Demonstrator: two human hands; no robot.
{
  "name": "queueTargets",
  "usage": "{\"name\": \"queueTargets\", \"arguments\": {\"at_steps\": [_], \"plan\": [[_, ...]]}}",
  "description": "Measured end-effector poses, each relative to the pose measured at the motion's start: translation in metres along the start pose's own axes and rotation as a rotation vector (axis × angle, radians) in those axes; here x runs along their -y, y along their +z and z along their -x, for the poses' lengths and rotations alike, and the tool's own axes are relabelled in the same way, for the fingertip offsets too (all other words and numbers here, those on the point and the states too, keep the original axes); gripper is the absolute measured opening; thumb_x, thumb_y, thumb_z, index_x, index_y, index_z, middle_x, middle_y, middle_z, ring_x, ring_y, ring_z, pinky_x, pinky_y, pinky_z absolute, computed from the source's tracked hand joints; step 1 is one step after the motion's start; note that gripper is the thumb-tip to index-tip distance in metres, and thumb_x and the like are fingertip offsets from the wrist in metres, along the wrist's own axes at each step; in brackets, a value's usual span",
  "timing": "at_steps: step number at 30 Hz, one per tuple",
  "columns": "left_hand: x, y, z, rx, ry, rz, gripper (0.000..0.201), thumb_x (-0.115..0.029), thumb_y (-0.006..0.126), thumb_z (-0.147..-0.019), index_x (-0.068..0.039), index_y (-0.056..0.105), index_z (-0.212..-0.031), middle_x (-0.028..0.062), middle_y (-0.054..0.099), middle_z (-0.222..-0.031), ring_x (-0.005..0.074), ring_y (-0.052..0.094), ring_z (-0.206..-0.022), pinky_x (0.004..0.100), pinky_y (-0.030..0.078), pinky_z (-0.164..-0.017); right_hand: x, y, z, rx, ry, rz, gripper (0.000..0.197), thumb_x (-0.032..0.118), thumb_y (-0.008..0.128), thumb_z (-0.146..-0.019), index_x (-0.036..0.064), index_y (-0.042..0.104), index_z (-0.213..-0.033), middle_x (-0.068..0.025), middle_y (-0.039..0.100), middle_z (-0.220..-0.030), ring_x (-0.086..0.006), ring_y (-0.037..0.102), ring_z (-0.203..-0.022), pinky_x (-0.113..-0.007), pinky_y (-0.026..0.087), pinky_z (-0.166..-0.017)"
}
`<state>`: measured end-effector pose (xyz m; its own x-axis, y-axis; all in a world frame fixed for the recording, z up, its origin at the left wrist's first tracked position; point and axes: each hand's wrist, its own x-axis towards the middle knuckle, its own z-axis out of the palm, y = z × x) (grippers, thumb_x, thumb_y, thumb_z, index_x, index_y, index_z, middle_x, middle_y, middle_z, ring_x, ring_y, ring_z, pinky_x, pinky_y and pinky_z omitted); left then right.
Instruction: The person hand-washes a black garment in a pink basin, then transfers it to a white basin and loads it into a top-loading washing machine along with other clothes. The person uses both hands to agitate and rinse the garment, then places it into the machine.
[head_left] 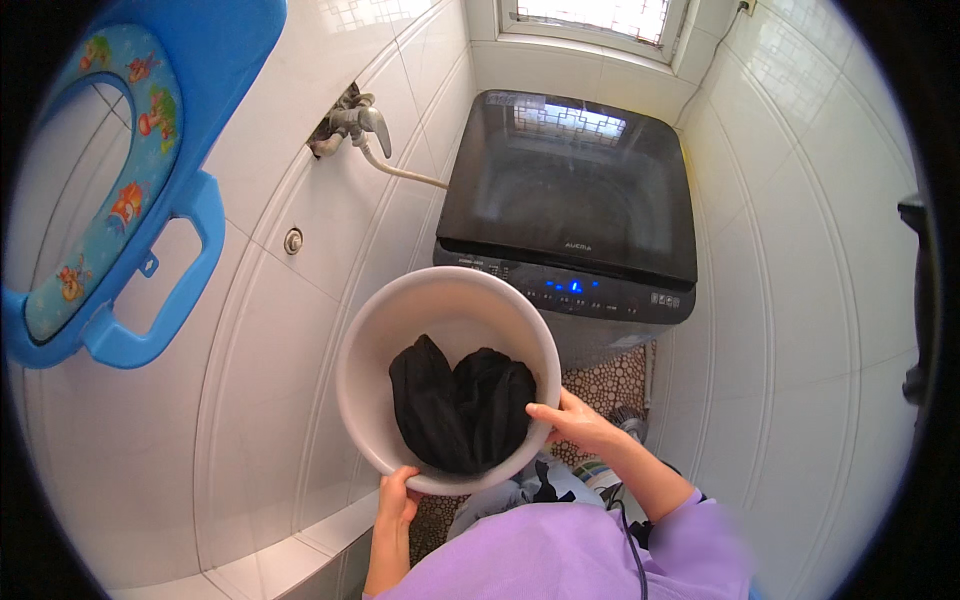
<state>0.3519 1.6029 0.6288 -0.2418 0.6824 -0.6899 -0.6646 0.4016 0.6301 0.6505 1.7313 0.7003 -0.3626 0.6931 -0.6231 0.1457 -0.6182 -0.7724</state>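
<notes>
A round white basin (375,310) is held up in front of me, tilted so that its inside shows. Black cloth (462,405), bunched into folds, lies in its bottom; which garment it is I cannot tell. My left hand (398,492) grips the rim at the lower edge, thumb over the top. On the right side, my right hand (572,417) clasps the rim with its thumb inside, close to the cloth. The fingers of both hands are mostly hidden under the basin. Just beyond the basin stands a black top-loading washing machine (570,185), lid down, with blue lights on its panel.
A tap (358,122) with a hose juts from the left wall. A blue child's toilet seat (190,230) hangs at the upper left. Tiled walls (790,300) stand close on both sides. Pebble-patterned floor (605,385) shows below the machine, beside a drain hose (628,420).
</notes>
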Motion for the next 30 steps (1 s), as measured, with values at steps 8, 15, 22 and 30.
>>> {"name": "queueTargets", "arguments": {"at_steps": [8, 15, 22, 30], "plan": [[-0.028, 0.017, -0.035, -0.045, -0.002, -0.141, 0.010, -0.003, 0.060, -0.075, 0.006, 0.059, -0.081, 0.0104, 0.059, -0.075, 0.0223, 0.060, -0.066, 0.0356, 0.051, -0.056, -0.016, -0.049, 0.037, -0.386, -0.160, -0.194, 0.072, 0.025, 0.060, -0.092, 0.0019, 0.020, -0.147, -0.0186, 0.054, -0.122, -0.0198, 0.062, -0.097, -0.029, 0.053, -0.078], [-0.019, 0.024, -0.052, -0.099, -0.043, -0.025, 0.012, -0.002, 0.057, -0.075, 0.006, 0.056, -0.085, 0.0105, 0.056, -0.080, 0.0241, 0.059, -0.073, 0.0375, 0.051, -0.065, -0.065, -0.098, 0.083, -0.717, -0.017, -0.272, 0.060, 0.026, 0.064, -0.087, -0.0007, 0.040, -0.135, -0.0155, 0.060, -0.113, -0.0190, 0.065, -0.087, -0.028, 0.053, -0.074], [-0.011, 0.031, -0.050, -0.170, -0.111, 0.068, 0.020, -0.006, 0.056, -0.075, 0.004, 0.055, -0.092, 0.0119, 0.057, -0.087, 0.0262, 0.059, -0.080, 0.0414, 0.052, -0.069, -0.079, -0.135, 0.068, -0.772, -0.062, -0.186, 0.047, 0.021, 0.061, -0.089, -0.0032, 0.049, -0.127, -0.0127, 0.063, -0.103, -0.0163, 0.065, -0.083, -0.026, 0.052, -0.070], [-0.017, 0.059, -0.053, -0.134, -0.091, 0.121, 0.026, -0.010, 0.056, -0.075, 0.000, 0.054, -0.099, 0.0099, 0.057, -0.092, 0.0260, 0.059, -0.086, 0.0412, 0.052, -0.074, -0.050, -0.182, 0.001, -1.066, -0.215, 0.890, 0.060, 0.022, 0.063, -0.084, 0.0161, 0.041, -0.139, -0.0174, 0.066, -0.097, -0.0354, 0.065, -0.080, -0.047, 0.052, -0.070]]}}
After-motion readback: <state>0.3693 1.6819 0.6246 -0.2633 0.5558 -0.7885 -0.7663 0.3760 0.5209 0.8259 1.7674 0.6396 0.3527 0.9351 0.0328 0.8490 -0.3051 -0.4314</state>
